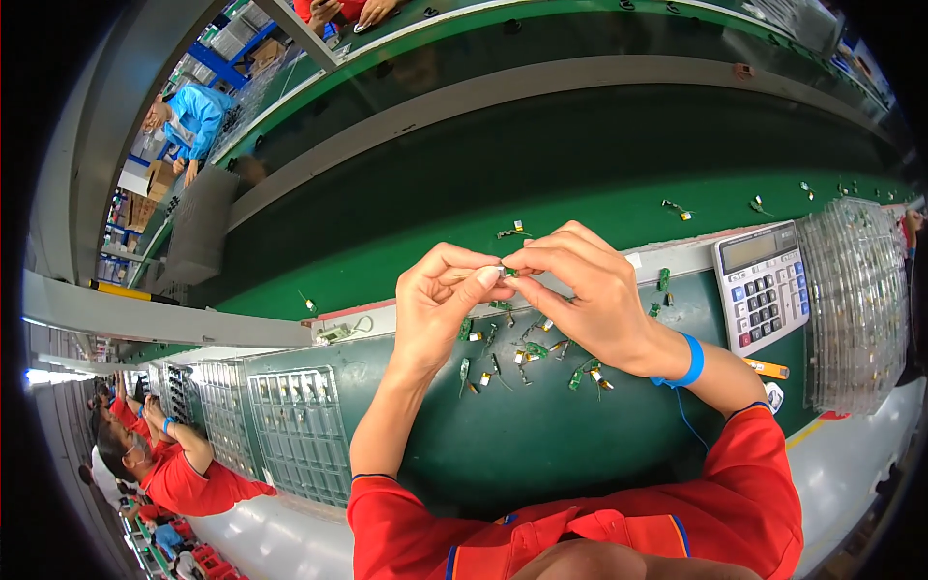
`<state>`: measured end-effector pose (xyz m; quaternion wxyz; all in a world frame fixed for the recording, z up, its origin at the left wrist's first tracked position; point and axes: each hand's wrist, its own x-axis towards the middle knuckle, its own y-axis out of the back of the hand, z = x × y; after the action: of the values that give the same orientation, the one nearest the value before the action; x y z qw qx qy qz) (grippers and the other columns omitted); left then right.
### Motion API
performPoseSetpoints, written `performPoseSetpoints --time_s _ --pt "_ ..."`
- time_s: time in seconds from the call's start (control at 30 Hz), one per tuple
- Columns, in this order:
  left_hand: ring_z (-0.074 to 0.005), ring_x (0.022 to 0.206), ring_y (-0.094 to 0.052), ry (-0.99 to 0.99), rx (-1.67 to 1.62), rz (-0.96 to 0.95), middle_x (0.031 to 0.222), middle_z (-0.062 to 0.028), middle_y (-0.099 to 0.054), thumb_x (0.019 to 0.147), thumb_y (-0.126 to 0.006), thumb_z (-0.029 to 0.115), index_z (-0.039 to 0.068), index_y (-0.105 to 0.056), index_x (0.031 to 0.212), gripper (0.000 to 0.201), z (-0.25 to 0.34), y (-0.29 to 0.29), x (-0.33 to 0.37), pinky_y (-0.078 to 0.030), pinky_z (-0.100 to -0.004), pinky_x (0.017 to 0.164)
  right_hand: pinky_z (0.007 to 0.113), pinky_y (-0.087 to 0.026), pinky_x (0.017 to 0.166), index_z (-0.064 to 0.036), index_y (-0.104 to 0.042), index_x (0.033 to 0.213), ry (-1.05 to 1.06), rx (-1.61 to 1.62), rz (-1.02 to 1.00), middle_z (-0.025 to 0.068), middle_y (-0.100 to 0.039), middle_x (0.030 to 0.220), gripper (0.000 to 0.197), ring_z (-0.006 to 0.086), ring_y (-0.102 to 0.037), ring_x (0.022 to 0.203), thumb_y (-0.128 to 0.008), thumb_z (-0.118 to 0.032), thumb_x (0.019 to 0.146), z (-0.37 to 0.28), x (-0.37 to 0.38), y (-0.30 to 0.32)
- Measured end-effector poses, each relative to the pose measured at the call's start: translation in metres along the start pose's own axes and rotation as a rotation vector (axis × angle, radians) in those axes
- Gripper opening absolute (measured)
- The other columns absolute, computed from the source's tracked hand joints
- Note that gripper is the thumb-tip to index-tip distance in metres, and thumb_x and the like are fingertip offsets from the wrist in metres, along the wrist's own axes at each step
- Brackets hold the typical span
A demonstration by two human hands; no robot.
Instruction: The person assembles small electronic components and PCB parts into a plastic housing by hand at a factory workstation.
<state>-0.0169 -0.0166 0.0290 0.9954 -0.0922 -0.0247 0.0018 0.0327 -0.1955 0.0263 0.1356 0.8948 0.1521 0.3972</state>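
Left hand (431, 307) and right hand (601, 302), both pinching one small green board (510, 274); risk: slackened grip could drop it among loose boards (535, 349) at its six o'clock.

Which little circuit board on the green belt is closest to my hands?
The circuit board just beyond where your left hand and right hand meet; the others lie farther off, left or right.

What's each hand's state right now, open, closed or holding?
Left hand: closed in a pinch on a small green circuit board; exact grip partly hidden.
Right hand: closed, pinching the same board between thumb and fingers.
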Motion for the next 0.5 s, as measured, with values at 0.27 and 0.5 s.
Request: performPoseSetpoints --time_s 0.27,0.5 --pt "-0.0202 0.088 -0.068 -0.045 -0.074 -0.003 0.096 -0.016 -0.067 0.09 -0.061 0.002 -0.003 -0.057 0.103 0.015 0.008 -0.009 -0.006 -0.058 -0.0324 0.08 0.029 -0.05 0.064 -0.0019 -0.068 0.094 -0.045 0.078 0.01 0.0084 -0.067 0.084 0.024 0.0188 -0.063 0.074 -0.073 0.005 0.071 -0.006 0.002 0.006" --pt "-0.0174 0.071 -0.066 -0.056 -0.004 -0.044 0.081 -0.0135 -0.066 0.091 -0.061 0.004 -0.003 -0.059 0.095 0.009 0.005 -0.006 -0.01 -0.056 -0.0285 0.066 0.029 -0.05 0.064 -0.0032 -0.069 0.095 -0.021 0.105 0.006 0.0071 -0.068 0.083 0.027 0.0187 -0.062 0.073 -0.075 0.004 0.07 -0.014 0.002 0.007"
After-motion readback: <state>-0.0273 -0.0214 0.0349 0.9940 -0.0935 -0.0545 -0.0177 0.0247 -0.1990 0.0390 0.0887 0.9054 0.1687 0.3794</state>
